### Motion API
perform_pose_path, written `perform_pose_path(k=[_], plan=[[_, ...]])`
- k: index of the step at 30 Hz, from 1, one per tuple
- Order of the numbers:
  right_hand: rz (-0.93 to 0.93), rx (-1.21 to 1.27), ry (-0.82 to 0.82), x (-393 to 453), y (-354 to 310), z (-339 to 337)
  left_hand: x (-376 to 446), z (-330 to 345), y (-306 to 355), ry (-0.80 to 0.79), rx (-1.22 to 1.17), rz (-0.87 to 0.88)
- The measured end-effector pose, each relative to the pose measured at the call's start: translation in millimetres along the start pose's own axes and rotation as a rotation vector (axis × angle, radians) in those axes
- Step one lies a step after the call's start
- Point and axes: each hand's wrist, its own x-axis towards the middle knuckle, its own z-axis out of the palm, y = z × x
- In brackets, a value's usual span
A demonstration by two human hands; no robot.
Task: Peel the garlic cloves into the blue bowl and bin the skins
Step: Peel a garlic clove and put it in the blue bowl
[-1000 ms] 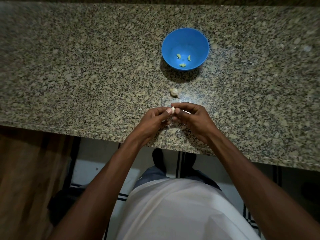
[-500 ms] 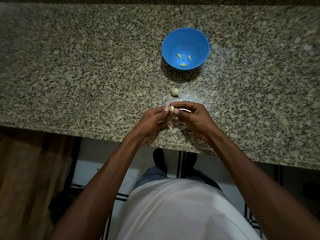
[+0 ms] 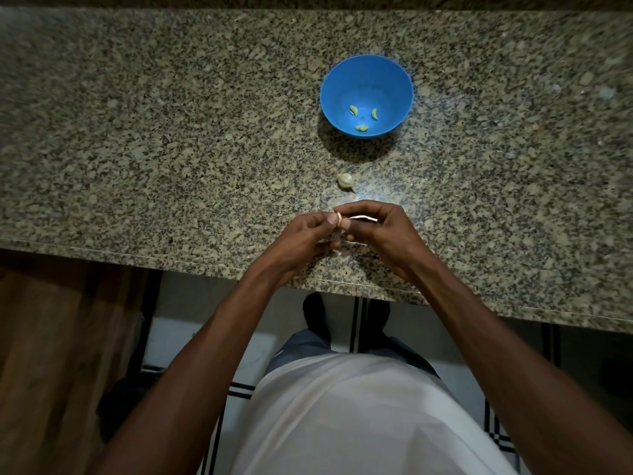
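- Over the near edge of the granite counter (image 3: 144, 138) I see both hands meeting, fingertips together above the stone.
- Left hand (image 3: 301, 238): fingers curled, thumb and forefinger pinching one side of a small pale garlic clove (image 3: 338, 218).
- Right hand (image 3: 380, 231): fingers curled too, thumb and forefinger nipping the same clove from the other side; a thin pale strip, probably skin, shows just beside its fingers.
- Pale scraps lie on the counter under the hands; I cannot tell from here whether they are skins.
- Garlic head (image 3: 345, 181) sits on the counter, between the hands and the bowl, touching neither.
- Blue bowl (image 3: 394, 80) stands upright farther back, well apart from the hands.
- Peeled cloves (image 3: 361, 127) lie in the bowl's bottom: I count three or four, lying a little apart from one another.
- Below the counter edge I make out a white shirt, dark shoes and a tiled floor with dark lines.
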Motion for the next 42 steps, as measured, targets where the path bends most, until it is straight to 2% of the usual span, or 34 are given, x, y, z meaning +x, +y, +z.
perform_pose_path(k=[12, 17, 20, 23, 26, 31, 37, 42], plan=[[-0.021, -0.011, 0.054, -4, 2, 1, -2, 1, -1, -0.016, 0.036, 0.051], [0.069, 0.116, 0.069, -5, 5, -2, -2, 1, -2, 0.126, -0.023, 0.094], [0.107, 0.189, 0.107, -6, 8, -6, -1, -3, -7, 0.213, 0.025, 0.116], [0.134, 0.144, 0.179, -9, 8, -13, 0, -6, -13, 0.290, 0.113, 0.155], [0.142, 0.036, 0.242, -11, 9, -22, 4, -7, -15, 0.348, 0.232, 0.217], [0.043, -0.320, 0.349, -6, 3, -40, 10, -8, -12, 0.451, 0.312, 0.275], [-0.130, -0.801, 0.372, 18, -27, -61, 30, -14, -8, 0.481, 0.527, 0.290], [-0.295, -1.092, 0.348, 37, -36, -79, 35, -13, -9, 0.519, 0.568, 0.308]])
